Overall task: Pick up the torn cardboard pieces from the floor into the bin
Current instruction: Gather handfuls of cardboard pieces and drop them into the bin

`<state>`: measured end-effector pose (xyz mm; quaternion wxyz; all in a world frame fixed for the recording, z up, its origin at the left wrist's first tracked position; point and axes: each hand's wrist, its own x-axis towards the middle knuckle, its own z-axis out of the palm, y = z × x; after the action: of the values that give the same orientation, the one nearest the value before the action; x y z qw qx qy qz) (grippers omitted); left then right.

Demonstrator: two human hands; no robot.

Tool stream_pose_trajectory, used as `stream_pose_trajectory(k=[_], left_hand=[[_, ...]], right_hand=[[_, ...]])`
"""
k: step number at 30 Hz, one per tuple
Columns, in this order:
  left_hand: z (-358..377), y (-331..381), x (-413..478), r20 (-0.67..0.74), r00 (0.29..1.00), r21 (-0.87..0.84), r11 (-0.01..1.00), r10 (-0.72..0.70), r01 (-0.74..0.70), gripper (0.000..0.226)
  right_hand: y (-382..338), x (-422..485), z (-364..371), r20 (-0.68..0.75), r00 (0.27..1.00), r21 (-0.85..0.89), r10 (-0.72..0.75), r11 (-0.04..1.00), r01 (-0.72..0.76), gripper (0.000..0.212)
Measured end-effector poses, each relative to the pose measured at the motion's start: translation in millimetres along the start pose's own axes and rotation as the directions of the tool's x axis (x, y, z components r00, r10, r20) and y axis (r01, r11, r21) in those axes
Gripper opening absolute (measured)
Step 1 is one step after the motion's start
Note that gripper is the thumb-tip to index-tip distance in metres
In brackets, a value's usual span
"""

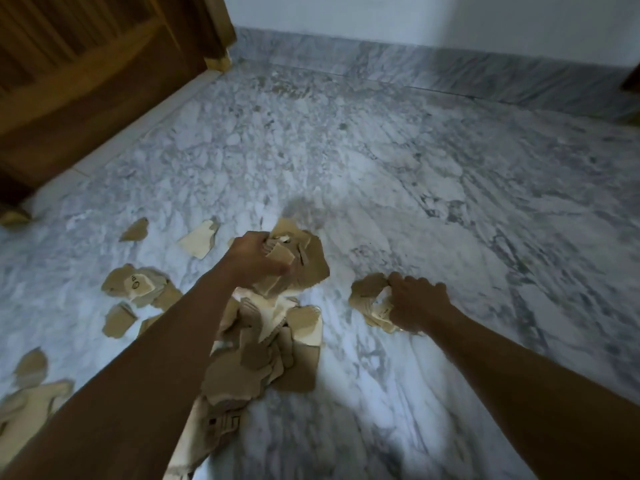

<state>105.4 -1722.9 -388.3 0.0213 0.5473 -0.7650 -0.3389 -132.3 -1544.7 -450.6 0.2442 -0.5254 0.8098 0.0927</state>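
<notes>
Floor (398,161): marble, white with grey veins, smooth, polished, soft sheen. Skirting (450,67): same veined marble, greyer. Wall (381,15): painted, matt, plain off-white. Door (86,81): brown wood, grain visible, low satin finish, ribbed panel. Cardboard pieces (263,362): brown paperboard, matt; torn edges ragged and fibrous; some faces paler cream, a few with dark print.

Torn brown cardboard pieces (263,355) strewn on floor

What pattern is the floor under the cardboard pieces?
White-grey veined marble floor, clearest in the head view; brown torn cardboard pieces lie on it.
</notes>
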Motion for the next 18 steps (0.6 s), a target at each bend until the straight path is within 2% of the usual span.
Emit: stream_pose_trajectory(k=[3, 5, 9, 11, 15, 18], left_hand=[[-28.2, -31.6, -25.2, 0.045, 0.998, 0.111, 0.993, -0.051, 0.046, 0.039], [-41.9, -60.2, -43.8, 0.125, 0.985, 0.171, 0.981, -0.115, 0.092, 0.041], [-35.5, -112.2, -78.5, 0.337, 0.908, 0.291, 0.945, -0.248, 0.150, 0.049], [-19.1, -124.9, -91.8, 0.335, 0.913, 0.238, 0.958, -0.234, 0.158, 0.050], [20.1, -124.8, -104.4, 0.265, 0.959, 0.042, 0.995, -0.103, 0.095, 0.049], [43.6, -122.5, -100.5, 0.174, 0.983, 0.056, 0.997, -0.054, 0.045, 0.058]], right_hand=[[-27.6, 10.3, -24.9, 0.116, 0.978, 0.193, -0.173, 0.970, 0.149, 0.063], [-57.3, 20.1, -30.3, 0.147, 0.946, 0.181, -0.290, 0.948, 0.262, 0.066], [-110.6, 21.6, -0.7, 0.208, 0.904, 0.067, -0.374, 0.927, 0.368, 0.075], [-123.4, 14.8, 20.5, 0.175, 0.903, 0.026, -0.392, 0.919, 0.394, 0.073], [-126.3, 9.2, 33.6, 0.073, 0.912, -0.065, -0.404, 0.910, 0.409, 0.071], [-116.1, 13.9, 26.5, 0.067, 0.925, 0.081, -0.374, 0.926, 0.368, 0.068]])
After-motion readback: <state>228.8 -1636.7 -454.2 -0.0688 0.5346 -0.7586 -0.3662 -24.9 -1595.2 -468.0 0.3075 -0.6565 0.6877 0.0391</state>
